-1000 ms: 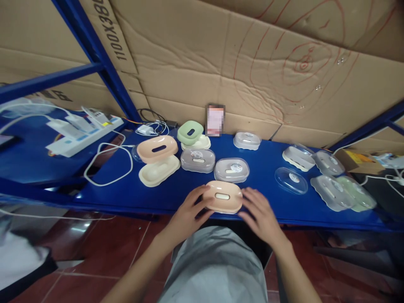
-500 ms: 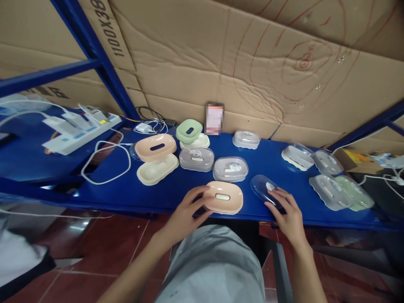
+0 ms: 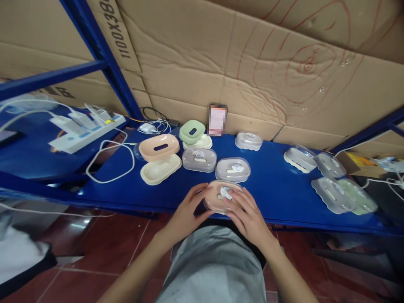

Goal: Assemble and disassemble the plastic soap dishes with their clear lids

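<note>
- A peach soap box [image 3: 217, 198] sits at the lower centre of the frame, on the front edge of a blue shelf [image 3: 271, 189]
- The box is a small oval of smooth plastic, pale peach, with a slot in its top face; a clear lid [image 3: 227, 194] carrying a round white sticker lies over it, so the peach colour shows through
- The left hand [image 3: 189, 208] cups the left end of the box, fingers curled round its side and thumb on the upper edge
- The right hand [image 3: 248, 210] lies on the lid, fingers spread and pressing flat on its right half
- It looks light and stiff, a thin moulded shell that would flex a little and could crack if squeezed hard
- The glossy surface is probably slippery, so the rounded ends and the rim where lid meets base seem the safest places to hold
- Just behind it, in mid frame, stand two grey lidded boxes [image 3: 232, 169]; further left are a peach box on a cream tray [image 3: 160, 160] and a green box [image 3: 192, 131]
- More clear lidded boxes [image 3: 333, 193] lie toward the right edge
- A white power strip [image 3: 85, 132] with cables rests at the upper left, and cardboard [image 3: 252, 63] fills the background
</note>
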Available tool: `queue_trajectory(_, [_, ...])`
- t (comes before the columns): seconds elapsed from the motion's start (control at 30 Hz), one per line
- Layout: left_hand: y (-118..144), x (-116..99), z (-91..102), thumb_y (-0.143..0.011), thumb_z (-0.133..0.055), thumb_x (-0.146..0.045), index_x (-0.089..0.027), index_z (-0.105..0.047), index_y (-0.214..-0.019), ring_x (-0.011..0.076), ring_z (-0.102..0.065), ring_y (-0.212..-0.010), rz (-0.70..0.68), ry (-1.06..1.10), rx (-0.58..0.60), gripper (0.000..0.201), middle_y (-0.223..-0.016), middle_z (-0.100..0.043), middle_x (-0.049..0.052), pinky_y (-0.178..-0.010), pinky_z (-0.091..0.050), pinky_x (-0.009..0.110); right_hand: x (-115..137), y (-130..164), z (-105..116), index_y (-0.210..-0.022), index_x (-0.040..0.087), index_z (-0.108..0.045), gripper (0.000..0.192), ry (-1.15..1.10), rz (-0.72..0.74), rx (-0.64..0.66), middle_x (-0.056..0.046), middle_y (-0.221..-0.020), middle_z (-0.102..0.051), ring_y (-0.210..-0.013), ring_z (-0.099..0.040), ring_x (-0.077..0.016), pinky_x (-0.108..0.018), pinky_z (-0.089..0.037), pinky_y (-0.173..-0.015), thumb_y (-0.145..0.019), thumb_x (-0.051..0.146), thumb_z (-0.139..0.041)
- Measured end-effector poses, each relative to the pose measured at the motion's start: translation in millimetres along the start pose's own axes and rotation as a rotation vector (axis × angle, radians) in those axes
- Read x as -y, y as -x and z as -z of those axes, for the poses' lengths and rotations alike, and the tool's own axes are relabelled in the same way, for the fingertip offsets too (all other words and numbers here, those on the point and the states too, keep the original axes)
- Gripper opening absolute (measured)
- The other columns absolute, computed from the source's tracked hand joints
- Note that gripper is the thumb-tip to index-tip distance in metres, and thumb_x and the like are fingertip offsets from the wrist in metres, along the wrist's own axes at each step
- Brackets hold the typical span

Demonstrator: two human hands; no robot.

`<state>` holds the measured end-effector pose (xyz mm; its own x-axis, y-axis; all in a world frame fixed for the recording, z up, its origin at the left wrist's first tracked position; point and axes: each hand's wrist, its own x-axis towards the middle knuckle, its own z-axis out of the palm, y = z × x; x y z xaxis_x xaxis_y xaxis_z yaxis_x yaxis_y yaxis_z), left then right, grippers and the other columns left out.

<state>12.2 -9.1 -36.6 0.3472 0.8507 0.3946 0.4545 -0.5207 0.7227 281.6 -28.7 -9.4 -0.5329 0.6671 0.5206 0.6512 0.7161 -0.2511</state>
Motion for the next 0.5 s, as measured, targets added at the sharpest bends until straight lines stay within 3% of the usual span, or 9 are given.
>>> queue_trajectory(0.5, [0.8,6.7,-1.3,-0.100,-0.074,-0.028,-0.034,-0.053,-0.156,0.0293,-0.057,-0.148,0.025,0.007,0.018,0.061,-0.158,-0.056,0.011,-0.125,-0.049,0.049,-2.0,-3.8,2.5,-0.158,0.027,-0.055,0.050,0.072,0.010,0.072,-0.010,-0.157,-0.063,-0.152,-0.052,-0.0264,-0.055,-0.044,-0.127,-0.108,0.029,-0.062])
